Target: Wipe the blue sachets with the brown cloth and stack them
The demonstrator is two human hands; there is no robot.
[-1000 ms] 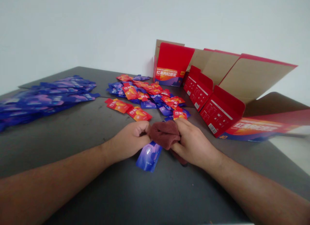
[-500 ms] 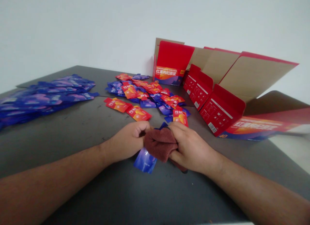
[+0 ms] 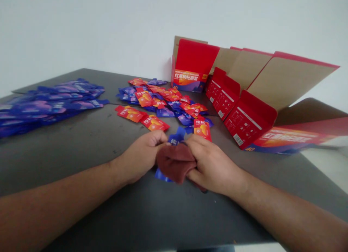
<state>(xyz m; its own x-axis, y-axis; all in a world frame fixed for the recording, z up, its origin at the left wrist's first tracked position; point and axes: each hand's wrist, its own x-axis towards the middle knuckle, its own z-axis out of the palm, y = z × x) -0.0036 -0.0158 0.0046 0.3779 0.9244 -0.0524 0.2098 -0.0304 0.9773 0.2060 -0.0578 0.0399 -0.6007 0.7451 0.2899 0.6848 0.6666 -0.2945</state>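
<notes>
My right hand point(image 3: 209, 161) is closed around a folded brown cloth point(image 3: 175, 159), which lies over the middle of a blue sachet point(image 3: 176, 137). The sachet's spouted top shows above the cloth and its lower end sticks out below. My left hand point(image 3: 145, 152) is closed at the left edge of that sachet, thumb bent on top; the cloth hides part of its grip. Just beyond my hands lies a loose heap of red sachets point(image 3: 154, 122) and blue sachets point(image 3: 164, 112). One red sachet point(image 3: 202, 128) rests right behind my right hand.
A large pile of blue sachets point(image 3: 51, 103) covers the left of the dark table point(image 3: 130, 212). Open red cartons point(image 3: 248, 123) stand in a row along the right, their flaps raised. Another carton point(image 3: 189, 80) stands at the back, near the white wall.
The blue sachet has shifted upward against the cloth: more of its top now shows and less of its lower end. The cloth and my right hand have moved slightly left.
</notes>
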